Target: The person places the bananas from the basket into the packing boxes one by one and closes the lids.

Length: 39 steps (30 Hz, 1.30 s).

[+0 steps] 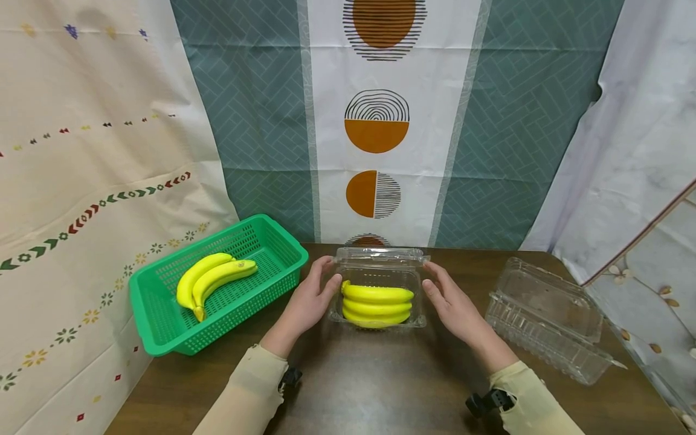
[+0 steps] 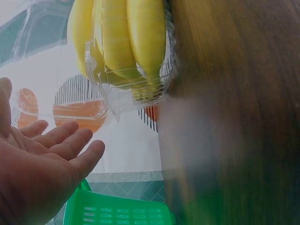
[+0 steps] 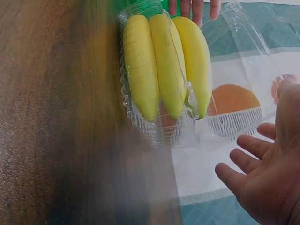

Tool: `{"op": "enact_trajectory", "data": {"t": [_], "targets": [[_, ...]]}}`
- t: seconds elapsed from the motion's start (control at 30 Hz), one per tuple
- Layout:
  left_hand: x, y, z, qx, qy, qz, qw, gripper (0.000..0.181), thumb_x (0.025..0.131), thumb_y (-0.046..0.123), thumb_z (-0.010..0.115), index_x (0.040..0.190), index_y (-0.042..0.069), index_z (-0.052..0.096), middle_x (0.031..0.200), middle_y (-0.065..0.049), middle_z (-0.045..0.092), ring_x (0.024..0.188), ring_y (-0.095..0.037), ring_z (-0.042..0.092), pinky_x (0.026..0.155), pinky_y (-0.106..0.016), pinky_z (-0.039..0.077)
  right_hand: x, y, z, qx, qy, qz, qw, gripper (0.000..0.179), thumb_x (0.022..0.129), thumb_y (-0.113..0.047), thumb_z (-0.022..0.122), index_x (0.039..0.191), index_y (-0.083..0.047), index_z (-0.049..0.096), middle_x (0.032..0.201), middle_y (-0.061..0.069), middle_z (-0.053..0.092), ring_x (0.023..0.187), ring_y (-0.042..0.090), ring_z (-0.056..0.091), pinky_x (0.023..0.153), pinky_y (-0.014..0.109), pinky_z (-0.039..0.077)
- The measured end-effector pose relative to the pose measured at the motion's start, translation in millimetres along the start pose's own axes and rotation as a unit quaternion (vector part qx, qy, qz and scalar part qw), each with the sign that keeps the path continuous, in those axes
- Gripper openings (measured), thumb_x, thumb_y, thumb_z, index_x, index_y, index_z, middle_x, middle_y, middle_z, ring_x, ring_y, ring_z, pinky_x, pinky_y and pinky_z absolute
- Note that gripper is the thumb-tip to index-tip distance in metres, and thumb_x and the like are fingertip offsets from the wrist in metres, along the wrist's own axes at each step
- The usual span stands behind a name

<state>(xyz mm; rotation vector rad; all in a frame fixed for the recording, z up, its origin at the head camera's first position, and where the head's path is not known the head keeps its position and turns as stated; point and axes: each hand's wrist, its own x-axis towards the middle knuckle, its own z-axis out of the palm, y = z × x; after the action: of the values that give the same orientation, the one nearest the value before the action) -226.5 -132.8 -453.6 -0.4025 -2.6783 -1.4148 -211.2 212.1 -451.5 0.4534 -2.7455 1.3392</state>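
Observation:
A bunch of bananas (image 1: 377, 295) lies in a clear plastic clamshell box (image 1: 380, 276), its lid (image 1: 380, 256) raised at the back. My left hand (image 1: 310, 296) is at the box's left side, near the lid's edge. On the other side, my right hand (image 1: 455, 307) mirrors it by the lid's right edge. Both wrist views show the left hand (image 2: 51, 159) and right hand (image 3: 267, 164) with fingers spread and loosely extended, gripping nothing. Whether the fingertips or thumbs touch the lid, I cannot tell.
To the left, a green plastic basket (image 1: 165, 347) holds more bananas (image 1: 214, 281). Further clear clamshell boxes (image 1: 549, 308) lie open at the right of the brown table (image 1: 375, 386). A patterned curtain (image 1: 375, 151) hangs behind the table.

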Motion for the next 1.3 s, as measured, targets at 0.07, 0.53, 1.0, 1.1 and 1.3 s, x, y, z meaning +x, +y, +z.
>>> {"op": "enact_trajectory", "data": {"t": [0.07, 0.53, 1.0, 1.1, 1.3], "targets": [[-1.1, 0.3, 0.1, 0.001, 0.001, 0.001, 1.0000, 0.067, 0.116, 0.054, 0.051, 0.168, 0.016, 0.035, 0.169, -0.015, 0.048, 0.153, -0.039, 0.048, 0.121, -0.064, 0.041, -0.9, -0.1, 0.1, 0.000, 0.000, 0.000, 1.0000, 0.069, 0.120, -0.048, 0.042, 0.173, -0.006, 0.026, 0.176, 0.023, 0.033, 0.155, 0.055, 0.039, 0.122, 0.071, 0.035], [-5.1, -3.4, -0.2, 0.003, -0.002, 0.011, 0.9999, 0.062, 0.121, 0.048, 0.038, 0.172, 0.014, 0.039, 0.173, -0.013, 0.043, 0.158, -0.038, 0.042, 0.127, -0.063, 0.033, -6.6, 3.8, 2.1, -0.015, 0.017, 0.008, 0.9997, 0.064, 0.121, -0.047, 0.037, 0.170, -0.005, 0.034, 0.172, 0.024, 0.040, 0.154, 0.050, 0.043, 0.122, 0.072, 0.033], [-9.0, -8.5, 1.8, 0.029, -0.011, 0.003, 0.9995, 0.065, 0.119, 0.055, 0.036, 0.170, 0.016, 0.044, 0.172, -0.014, 0.045, 0.157, -0.038, 0.044, 0.126, -0.063, 0.035, -10.0, 4.0, 5.1, -0.006, 0.006, 0.012, 0.9999, 0.061, 0.122, -0.045, 0.036, 0.168, -0.005, 0.040, 0.170, 0.025, 0.043, 0.153, 0.050, 0.045, 0.121, 0.072, 0.035], [-9.1, -9.2, 2.6, 0.034, -0.012, 0.003, 0.9993, 0.065, 0.119, 0.054, 0.036, 0.171, 0.016, 0.044, 0.172, -0.014, 0.045, 0.157, -0.039, 0.044, 0.126, -0.064, 0.035, -9.8, 5.6, 6.6, -0.005, 0.008, 0.013, 0.9999, 0.060, 0.122, -0.043, 0.037, 0.167, -0.004, 0.041, 0.170, 0.024, 0.044, 0.153, 0.049, 0.045, 0.122, 0.071, 0.035], [-9.6, -11.1, 4.5, 0.040, -0.012, 0.009, 0.9991, 0.064, 0.119, 0.053, 0.039, 0.170, 0.015, 0.044, 0.171, -0.015, 0.046, 0.156, -0.040, 0.045, 0.125, -0.064, 0.036, -10.7, 6.2, 9.7, -0.013, 0.005, 0.018, 0.9997, 0.065, 0.121, -0.048, 0.037, 0.168, -0.002, 0.039, 0.171, 0.025, 0.041, 0.155, 0.049, 0.042, 0.124, 0.071, 0.032]]}}
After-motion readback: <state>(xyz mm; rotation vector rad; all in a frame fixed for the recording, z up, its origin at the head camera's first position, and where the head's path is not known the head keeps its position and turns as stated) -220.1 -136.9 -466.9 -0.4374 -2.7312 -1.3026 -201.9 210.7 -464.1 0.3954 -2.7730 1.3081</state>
